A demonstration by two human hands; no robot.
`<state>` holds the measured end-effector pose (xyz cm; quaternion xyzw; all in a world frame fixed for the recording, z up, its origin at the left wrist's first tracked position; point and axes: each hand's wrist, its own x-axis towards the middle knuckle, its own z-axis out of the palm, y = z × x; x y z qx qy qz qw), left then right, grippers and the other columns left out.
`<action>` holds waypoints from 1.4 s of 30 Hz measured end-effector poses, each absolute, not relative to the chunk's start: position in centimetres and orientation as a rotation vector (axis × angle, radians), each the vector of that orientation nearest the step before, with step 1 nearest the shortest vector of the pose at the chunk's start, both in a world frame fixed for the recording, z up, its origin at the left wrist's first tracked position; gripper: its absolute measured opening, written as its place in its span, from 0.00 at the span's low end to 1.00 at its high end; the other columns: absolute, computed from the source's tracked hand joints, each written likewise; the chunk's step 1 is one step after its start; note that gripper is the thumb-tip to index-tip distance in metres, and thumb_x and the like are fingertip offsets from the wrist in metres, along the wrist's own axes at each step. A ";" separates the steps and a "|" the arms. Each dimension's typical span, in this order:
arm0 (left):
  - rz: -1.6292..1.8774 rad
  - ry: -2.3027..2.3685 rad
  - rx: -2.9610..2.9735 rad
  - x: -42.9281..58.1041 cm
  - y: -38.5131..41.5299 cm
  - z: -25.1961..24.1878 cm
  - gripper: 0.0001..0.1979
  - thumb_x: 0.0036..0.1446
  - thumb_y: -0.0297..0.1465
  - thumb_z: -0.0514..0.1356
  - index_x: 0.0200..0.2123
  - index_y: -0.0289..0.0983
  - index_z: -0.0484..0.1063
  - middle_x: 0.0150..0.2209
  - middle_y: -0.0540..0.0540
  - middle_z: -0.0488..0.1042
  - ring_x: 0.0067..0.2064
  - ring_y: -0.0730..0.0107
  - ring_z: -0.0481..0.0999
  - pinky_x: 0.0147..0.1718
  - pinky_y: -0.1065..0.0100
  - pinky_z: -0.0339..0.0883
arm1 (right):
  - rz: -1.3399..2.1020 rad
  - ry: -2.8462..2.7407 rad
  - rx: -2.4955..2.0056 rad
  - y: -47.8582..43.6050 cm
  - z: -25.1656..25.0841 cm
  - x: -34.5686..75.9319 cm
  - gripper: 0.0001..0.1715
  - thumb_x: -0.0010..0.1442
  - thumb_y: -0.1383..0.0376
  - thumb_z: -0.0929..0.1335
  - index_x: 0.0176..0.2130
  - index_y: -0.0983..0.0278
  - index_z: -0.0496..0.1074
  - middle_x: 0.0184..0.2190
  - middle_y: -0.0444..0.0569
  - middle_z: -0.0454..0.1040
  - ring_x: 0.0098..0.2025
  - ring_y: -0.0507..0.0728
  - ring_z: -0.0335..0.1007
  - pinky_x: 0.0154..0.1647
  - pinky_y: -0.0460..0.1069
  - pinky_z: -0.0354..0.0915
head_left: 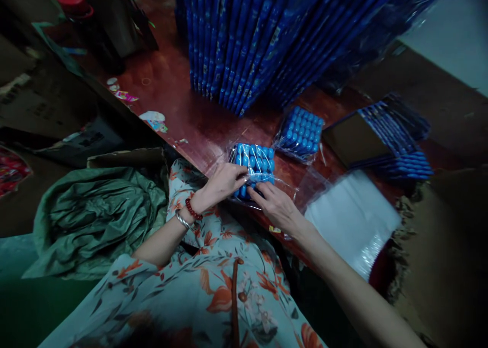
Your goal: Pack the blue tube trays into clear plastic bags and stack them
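Observation:
In front of me lies a pack of blue rounded pieces (260, 157) set in rows, inside a clear plastic bag (280, 183). My left hand (224, 184) is at the pack's near left corner, its thumb and fingers closed on the clear film. A red bead bracelet and a silver bangle are on that wrist. My right hand (276, 206) is at the near right side, fingers curled and closed on the bag's film. The fingers cover part of the front row. A second wrapped pack of blue pieces (303, 132) sits just behind, to the right.
Tall stacks of blue printed packages (229, 48) stand on the red-brown table (168, 104). A pile of clear plastic bags (351, 218) and flat blue-and-brown cards (362, 137) lie right. A red-capped bottle (91, 28) stands back left; a green sack (102, 211) is at left.

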<state>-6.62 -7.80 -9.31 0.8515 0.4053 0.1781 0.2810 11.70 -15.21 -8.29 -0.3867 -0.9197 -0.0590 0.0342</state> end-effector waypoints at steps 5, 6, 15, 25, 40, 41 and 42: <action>0.523 1.078 2.291 -6.5 -8.0 -9.5 0.10 0.59 0.32 0.57 0.30 0.35 0.75 0.28 0.48 0.77 0.29 0.71 0.72 0.27 0.72 0.55 | -0.035 -2.893 -1.124 -14.5 -7.4 12.5 0.18 0.64 0.74 0.58 0.51 0.70 0.68 0.36 0.54 0.70 0.39 0.56 0.64 0.36 0.50 0.67; 0.535 1.071 2.289 -6.5 -8.1 -9.5 0.09 0.59 0.31 0.56 0.30 0.35 0.75 0.28 0.48 0.76 0.29 0.71 0.72 0.27 0.72 0.56 | -0.005 -2.899 -1.127 -14.4 -7.3 12.5 0.17 0.64 0.73 0.58 0.51 0.70 0.67 0.36 0.54 0.70 0.39 0.56 0.64 0.36 0.50 0.68; 0.829 1.047 2.191 -8.0 -11.1 -9.7 0.26 0.56 0.34 0.60 0.57 0.38 0.60 0.51 0.40 0.67 0.54 0.60 0.67 0.55 0.56 0.61 | 0.064 -3.087 -1.040 -12.7 -6.7 13.0 0.15 0.65 0.72 0.58 0.47 0.69 0.68 0.39 0.53 0.69 0.41 0.56 0.64 0.42 0.52 0.67; 0.718 1.376 1.830 -5.7 -14.5 -12.7 0.39 0.53 0.32 0.61 0.65 0.43 0.45 0.59 0.40 0.58 0.58 0.57 0.65 0.55 0.57 0.63 | 0.091 -3.357 -0.503 -9.8 -5.2 13.1 0.14 0.66 0.71 0.57 0.42 0.68 0.70 0.42 0.52 0.70 0.45 0.56 0.64 0.43 0.52 0.66; 0.544 1.136 2.219 -8.2 -11.0 -13.3 0.32 0.59 0.35 0.56 0.65 0.40 0.49 0.63 0.37 0.59 0.60 0.56 0.66 0.54 0.56 0.66 | 0.448 -3.213 -0.459 -5.9 -6.1 13.2 0.13 0.66 0.70 0.60 0.33 0.59 0.70 0.33 0.44 0.73 0.37 0.51 0.66 0.33 0.49 0.63; 0.540 1.127 2.232 -8.3 -10.9 -13.3 0.32 0.59 0.35 0.56 0.65 0.40 0.48 0.63 0.37 0.59 0.60 0.56 0.66 0.54 0.56 0.66 | 0.495 -3.165 -0.456 -5.9 -6.4 13.2 0.14 0.66 0.69 0.60 0.32 0.59 0.70 0.32 0.43 0.73 0.36 0.51 0.66 0.34 0.49 0.63; 0.534 1.124 2.239 -8.3 -10.9 -13.3 0.33 0.59 0.35 0.56 0.65 0.40 0.48 0.63 0.37 0.59 0.60 0.56 0.66 0.54 0.56 0.67 | 0.528 -3.121 -0.468 -5.9 -6.7 13.2 0.14 0.66 0.67 0.61 0.31 0.59 0.70 0.31 0.42 0.73 0.36 0.50 0.66 0.34 0.48 0.64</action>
